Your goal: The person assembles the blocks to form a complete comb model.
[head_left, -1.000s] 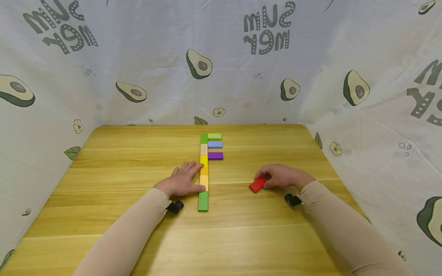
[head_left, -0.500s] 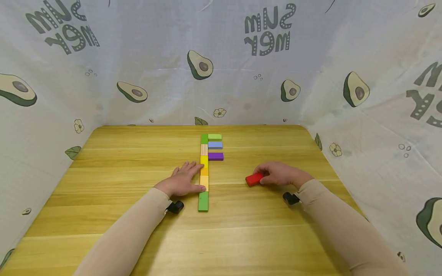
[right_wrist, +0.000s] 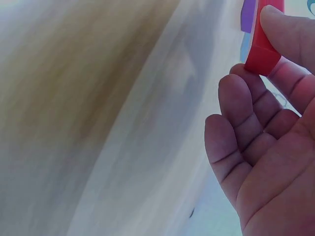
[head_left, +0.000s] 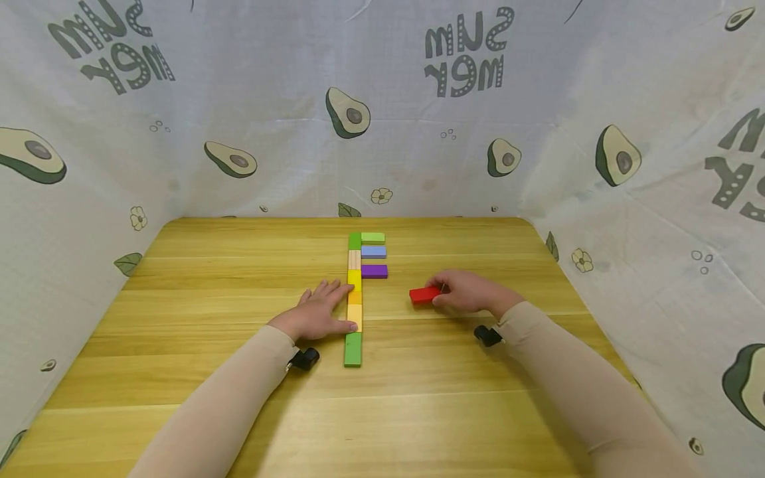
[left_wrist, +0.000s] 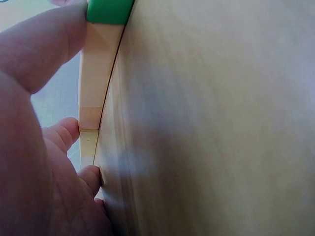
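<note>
Right hand [head_left: 469, 292] grip pinches red block [head_left: 425, 295]; left hand [head_left: 319, 315] flat, apparently touching block column [head_left: 354, 299].

We see our left hand [left_wrist: 34, 147] at 8 o'clock, fingers straight against the pale blocks [left_wrist: 96, 73]; green block [left_wrist: 109, 11] at 12; table [left_wrist: 216, 123] right.

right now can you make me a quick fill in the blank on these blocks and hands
1. The right hand pinches a ____ block.
2. The left hand rests flat against the long column of blocks; the column's nearest block is ____.
3. Of the three blocks lying to the right of the column's far end, the purple block is the ____ to the person.

Missing words: red; green; nearest
</note>
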The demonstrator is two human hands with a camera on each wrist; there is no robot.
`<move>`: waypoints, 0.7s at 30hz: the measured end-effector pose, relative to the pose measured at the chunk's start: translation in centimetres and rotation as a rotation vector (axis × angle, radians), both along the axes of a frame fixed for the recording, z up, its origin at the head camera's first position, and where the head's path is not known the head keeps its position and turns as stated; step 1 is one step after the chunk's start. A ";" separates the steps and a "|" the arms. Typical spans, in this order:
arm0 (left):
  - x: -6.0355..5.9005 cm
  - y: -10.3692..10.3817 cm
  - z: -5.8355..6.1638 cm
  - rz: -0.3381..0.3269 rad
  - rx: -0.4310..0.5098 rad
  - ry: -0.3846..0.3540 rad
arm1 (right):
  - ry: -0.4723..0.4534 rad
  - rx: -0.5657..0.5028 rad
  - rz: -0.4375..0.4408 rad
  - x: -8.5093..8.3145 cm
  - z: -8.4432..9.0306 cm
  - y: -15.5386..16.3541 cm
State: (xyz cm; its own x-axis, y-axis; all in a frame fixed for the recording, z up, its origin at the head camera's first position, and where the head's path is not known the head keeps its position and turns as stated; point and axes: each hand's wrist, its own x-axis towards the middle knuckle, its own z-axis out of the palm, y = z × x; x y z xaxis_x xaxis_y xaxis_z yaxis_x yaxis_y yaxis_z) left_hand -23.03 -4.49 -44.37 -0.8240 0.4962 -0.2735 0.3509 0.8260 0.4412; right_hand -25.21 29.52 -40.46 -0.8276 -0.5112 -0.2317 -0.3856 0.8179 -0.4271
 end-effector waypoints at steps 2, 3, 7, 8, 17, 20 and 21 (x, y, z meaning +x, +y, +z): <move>0.0 0.0 0.0 -0.003 0.001 0.005 | 0.002 -0.005 0.001 -0.2 0.1 -0.4; 0.0 0.0 0.0 -0.002 0.002 0.005 | -0.001 -0.004 0.000 -0.3 0.0 -0.5; -0.1 0.0 -0.1 -0.003 0.014 0.009 | -0.009 0.002 -0.009 -0.8 -0.2 -1.1; -0.1 0.0 -0.2 -0.002 0.012 0.007 | -0.010 0.005 -0.011 -0.9 -0.2 -1.2; -0.1 0.0 -0.2 0.012 0.029 -0.003 | -0.002 0.030 -0.016 -1.5 -0.2 -2.1; -0.1 0.0 -0.1 0.007 0.028 0.003 | -0.013 0.033 -0.020 -1.7 -0.3 -2.3; -0.1 0.0 -0.1 0.005 0.029 0.007 | -0.014 0.036 -0.021 -1.7 -0.3 -2.3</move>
